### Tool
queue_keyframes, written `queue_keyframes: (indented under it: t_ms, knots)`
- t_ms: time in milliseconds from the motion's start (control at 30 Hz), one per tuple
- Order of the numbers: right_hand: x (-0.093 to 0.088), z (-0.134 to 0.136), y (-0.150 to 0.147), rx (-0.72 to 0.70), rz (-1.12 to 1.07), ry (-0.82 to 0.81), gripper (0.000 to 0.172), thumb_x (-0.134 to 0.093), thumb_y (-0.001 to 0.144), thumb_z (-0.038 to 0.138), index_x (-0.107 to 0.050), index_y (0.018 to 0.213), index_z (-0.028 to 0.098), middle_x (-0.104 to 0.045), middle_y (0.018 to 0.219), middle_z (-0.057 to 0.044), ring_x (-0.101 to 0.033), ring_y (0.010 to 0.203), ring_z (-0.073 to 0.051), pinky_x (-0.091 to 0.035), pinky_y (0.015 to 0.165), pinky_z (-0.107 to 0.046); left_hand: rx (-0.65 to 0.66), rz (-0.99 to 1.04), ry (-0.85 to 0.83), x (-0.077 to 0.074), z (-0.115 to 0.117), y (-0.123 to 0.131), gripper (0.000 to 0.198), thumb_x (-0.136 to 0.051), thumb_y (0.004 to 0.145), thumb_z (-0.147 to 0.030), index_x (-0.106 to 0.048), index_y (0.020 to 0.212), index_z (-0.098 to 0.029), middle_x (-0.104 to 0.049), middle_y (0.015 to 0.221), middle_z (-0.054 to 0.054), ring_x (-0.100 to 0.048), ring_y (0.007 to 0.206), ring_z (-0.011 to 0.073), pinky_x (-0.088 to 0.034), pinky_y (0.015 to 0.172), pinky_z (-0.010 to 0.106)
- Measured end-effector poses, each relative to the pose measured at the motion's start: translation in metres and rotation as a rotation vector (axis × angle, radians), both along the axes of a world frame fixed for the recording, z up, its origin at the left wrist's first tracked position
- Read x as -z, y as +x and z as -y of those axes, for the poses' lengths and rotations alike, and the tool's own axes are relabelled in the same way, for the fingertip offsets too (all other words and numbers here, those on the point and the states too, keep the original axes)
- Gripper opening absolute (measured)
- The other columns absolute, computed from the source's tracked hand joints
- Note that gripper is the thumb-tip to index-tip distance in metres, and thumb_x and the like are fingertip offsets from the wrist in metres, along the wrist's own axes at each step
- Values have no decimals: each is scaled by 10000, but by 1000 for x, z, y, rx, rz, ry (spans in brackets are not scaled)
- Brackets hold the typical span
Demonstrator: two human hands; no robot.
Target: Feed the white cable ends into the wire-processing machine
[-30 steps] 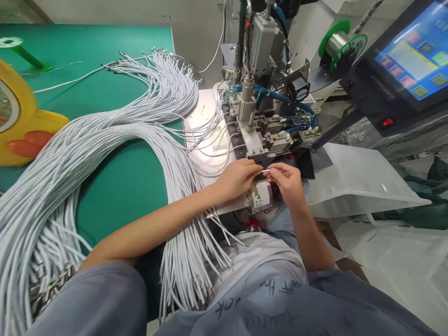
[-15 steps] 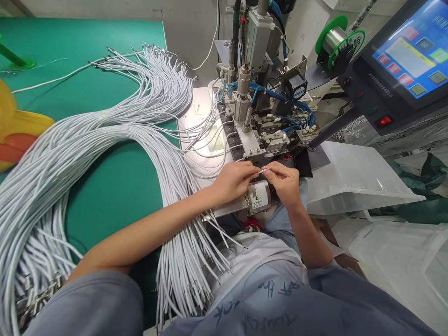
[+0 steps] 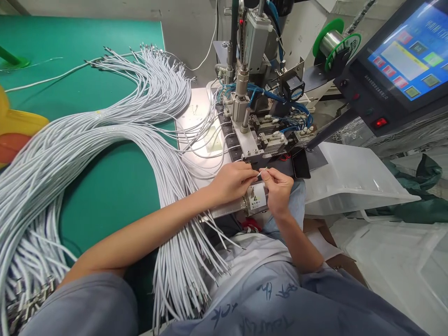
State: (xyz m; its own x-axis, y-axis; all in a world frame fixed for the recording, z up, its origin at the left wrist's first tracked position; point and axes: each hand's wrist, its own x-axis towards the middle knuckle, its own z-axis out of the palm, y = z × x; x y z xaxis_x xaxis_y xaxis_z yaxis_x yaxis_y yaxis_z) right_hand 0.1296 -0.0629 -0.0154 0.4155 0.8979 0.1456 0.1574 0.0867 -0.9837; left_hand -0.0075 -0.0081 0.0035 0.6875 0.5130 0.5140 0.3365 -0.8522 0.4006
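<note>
our left fingers [image 3: 249, 174] are pinched on a thin white cable [image 3: 261, 172], and our right fingers [image 3: 275, 176] close on it near its tip, which pokes out towards one o'clock. only this short end shows between our hands; we cannot tell how the rest of it runs. reading the clock from where our hands meet, a cylinder with a white label [image 3: 258, 196] sits just beside them at six. near us at eleven stands a machine [image 3: 241, 109] with metal cylinders and blue tubes, and several white leads [image 3: 206, 125] curve into it across a pale plate [image 3: 194, 113]. further off, at nine to ten, a thick bundle of white cables [image 3: 105, 121] sweeps over the green counter [image 3: 108, 191], some of its ends fanning out by our lap at seven to eight. well apart from us are a spool of metal wire [image 3: 331, 43] at one, a lit screen [image 3: 409, 51] at two and a translucent bin [image 3: 350, 172] at three.
</note>
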Motion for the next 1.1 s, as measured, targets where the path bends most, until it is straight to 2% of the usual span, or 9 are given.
queue_keyframes:
  t_ms: [100,233,333,500,633,733,800,867,1100]
  knots:
    - [-5,0,6,20,181,40,196,-608,750,320,-696,671,165,-350,510,41,-330,504,-88,-311,480,-250,-20,-61,166,0,-1,-1,206,-447,878,-142,-649,836,-133,-569,640,22,-465,617,125,-357,551,238]
    - [-14,-4,18,-127,237,11,216,-592,754,270,-622,572,158,-304,490,57,-293,477,-74,-291,475,-248,-87,-138,273,2,-2,-2,221,-441,821,-63,-646,845,-141,-589,707,36,-443,658,141,-343,558,252]
    - [-14,-7,19,-189,208,-8,199,-603,737,261,-605,566,159,-286,479,65,-274,466,-70,-281,471,-246,-142,-109,212,3,-2,-2,223,-454,806,-50,-652,830,-150,-593,705,30,-447,676,145,-326,541,250]
    - [-2,-9,1,-50,-22,50,162,-615,727,292,-662,652,157,-426,528,33,-369,517,-92,-320,500,-251,-134,42,-74,0,0,0,135,-543,830,-142,-663,768,-156,-580,627,-4,-470,623,115,-361,552,233]
    - [-1,-9,-3,-1,6,82,193,-607,750,324,-672,668,162,-447,551,22,-371,525,-94,-310,494,-252,-130,72,-123,-2,1,0,124,-564,827,-166,-677,778,-157,-592,629,-2,-478,619,114,-364,554,236]
    - [-8,-11,11,-119,93,56,194,-611,745,309,-646,621,163,-428,538,24,-356,517,-93,-295,491,-259,-130,50,-67,-2,0,0,160,-533,838,-152,-686,793,-166,-596,635,7,-476,632,122,-357,552,242]
    - [-12,-13,21,-235,90,28,189,-618,729,295,-626,594,163,-422,531,27,-354,513,-92,-296,494,-261,-122,36,-23,-2,0,0,175,-521,841,-148,-687,789,-170,-595,631,9,-470,637,128,-344,543,246]
    - [-14,-15,24,-277,65,22,192,-626,716,288,-613,570,164,-400,521,33,-342,507,-88,-288,489,-259,-115,47,-15,-2,0,0,162,-533,836,-150,-683,780,-167,-593,624,8,-467,636,128,-339,540,246]
    - [-3,-10,-2,-4,81,111,201,-588,777,301,-657,644,167,-428,543,26,-381,537,-100,-302,495,-253,-130,69,-88,-1,0,0,130,-564,833,-194,-676,775,-163,-608,628,-1,-473,604,112,-359,540,233]
